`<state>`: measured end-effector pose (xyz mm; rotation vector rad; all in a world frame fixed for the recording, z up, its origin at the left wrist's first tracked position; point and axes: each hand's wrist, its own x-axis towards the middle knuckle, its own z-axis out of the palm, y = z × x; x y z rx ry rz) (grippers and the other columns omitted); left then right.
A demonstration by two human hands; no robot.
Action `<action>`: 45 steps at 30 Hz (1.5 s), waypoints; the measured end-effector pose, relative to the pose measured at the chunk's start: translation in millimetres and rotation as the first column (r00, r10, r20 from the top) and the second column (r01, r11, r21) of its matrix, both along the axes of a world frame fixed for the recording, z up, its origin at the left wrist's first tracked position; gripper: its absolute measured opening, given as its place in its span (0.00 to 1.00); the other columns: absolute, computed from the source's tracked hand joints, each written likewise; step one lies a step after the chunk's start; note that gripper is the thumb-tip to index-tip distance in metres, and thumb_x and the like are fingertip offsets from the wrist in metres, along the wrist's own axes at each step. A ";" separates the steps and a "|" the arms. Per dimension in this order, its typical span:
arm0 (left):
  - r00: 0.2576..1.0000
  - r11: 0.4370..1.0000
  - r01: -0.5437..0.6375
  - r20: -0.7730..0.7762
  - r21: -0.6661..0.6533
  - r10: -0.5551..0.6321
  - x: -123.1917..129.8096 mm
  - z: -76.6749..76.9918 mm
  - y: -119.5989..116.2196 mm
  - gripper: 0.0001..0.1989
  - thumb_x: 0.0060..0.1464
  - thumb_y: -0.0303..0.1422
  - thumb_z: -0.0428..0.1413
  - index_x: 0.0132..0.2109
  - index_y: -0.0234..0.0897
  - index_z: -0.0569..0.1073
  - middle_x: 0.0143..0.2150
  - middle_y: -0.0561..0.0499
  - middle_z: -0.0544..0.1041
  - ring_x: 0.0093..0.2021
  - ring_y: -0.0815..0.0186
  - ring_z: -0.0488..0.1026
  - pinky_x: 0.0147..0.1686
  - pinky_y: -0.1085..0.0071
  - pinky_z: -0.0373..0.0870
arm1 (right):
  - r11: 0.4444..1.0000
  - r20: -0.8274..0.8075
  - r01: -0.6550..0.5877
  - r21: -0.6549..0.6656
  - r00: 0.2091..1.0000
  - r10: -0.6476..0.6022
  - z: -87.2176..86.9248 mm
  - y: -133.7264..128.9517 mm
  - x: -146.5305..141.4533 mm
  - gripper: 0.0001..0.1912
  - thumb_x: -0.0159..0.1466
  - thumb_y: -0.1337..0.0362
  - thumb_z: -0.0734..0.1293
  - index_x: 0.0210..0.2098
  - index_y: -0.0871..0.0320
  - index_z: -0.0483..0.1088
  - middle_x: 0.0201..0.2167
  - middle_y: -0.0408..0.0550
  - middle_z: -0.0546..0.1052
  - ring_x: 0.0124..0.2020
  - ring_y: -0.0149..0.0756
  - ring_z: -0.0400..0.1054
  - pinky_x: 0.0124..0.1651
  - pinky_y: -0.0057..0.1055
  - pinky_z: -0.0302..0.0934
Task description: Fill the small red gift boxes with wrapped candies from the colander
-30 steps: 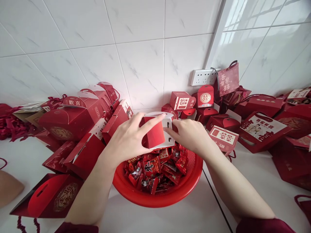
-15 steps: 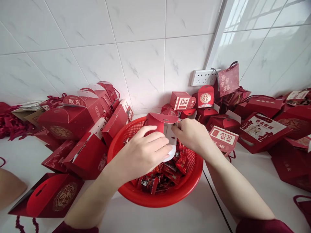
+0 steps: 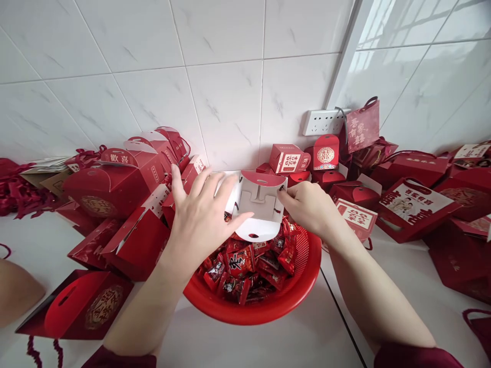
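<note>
An opened gift box (image 3: 264,202), its white inside and slotted bottom showing, stands over a red plastic basket (image 3: 307,286). Red-wrapped sweets (image 3: 240,260) lie in the basket below it. My right hand (image 3: 307,207) pinches the box's right edge between thumb and fingers. At the box's left side is my left hand (image 3: 205,214), its fingers spread wide and its thumb in front of the white flap. Whether the left fingers touch the box is hard to tell.
Red gift boxes (image 3: 111,189) crowd the left, with an open one (image 3: 76,306) at the front left. More boxes (image 3: 414,204) fill the right. A socket strip (image 3: 324,122) is on the tiled wall. Part of another person (image 3: 19,291) shows at the left edge.
The box has opened out, so its inside now faces me. My left hand has let go of it, moved left and spread its fingers. My right hand still pinches the edge.
</note>
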<state>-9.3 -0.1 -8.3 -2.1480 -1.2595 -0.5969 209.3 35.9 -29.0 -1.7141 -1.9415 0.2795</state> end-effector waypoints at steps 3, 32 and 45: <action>0.998 0.997 0.044 0.036 -0.065 -0.042 -0.1 -4.5 3.1 0.29 0.63 0.46 0.54 0.64 0.34 0.62 0.61 0.38 0.72 0.64 0.48 0.66 0.69 0.41 0.44 | 0.999 -0.108 -0.035 -0.021 0.994 0.032 2.6 -3.1 -0.6 0.24 0.64 0.58 0.58 0.14 0.55 0.50 0.13 0.43 0.62 0.17 0.31 0.53 0.25 0.31 0.45; 0.976 0.965 -0.217 0.000 -0.147 0.220 2.4 -10.9 5.8 0.17 0.62 0.34 0.50 0.24 0.37 0.69 0.20 0.52 0.72 0.22 0.63 0.70 0.24 0.68 0.46 | 0.624 0.283 -0.361 0.693 0.932 0.225 -15.6 -1.7 -17.0 0.18 0.70 0.70 0.62 0.59 0.64 0.69 0.59 0.56 0.74 0.58 0.47 0.68 0.56 0.44 0.65; 0.974 0.988 -0.067 0.205 -0.136 0.094 4.3 -6.8 5.5 0.05 0.58 0.35 0.56 0.40 0.39 0.71 0.35 0.54 0.77 0.31 0.65 0.74 0.25 0.68 0.57 | 0.707 0.132 -0.303 0.639 0.949 0.288 -26.2 3.0 -12.1 0.15 0.69 0.71 0.62 0.49 0.56 0.78 0.42 0.45 0.83 0.37 0.37 0.79 0.32 0.29 0.68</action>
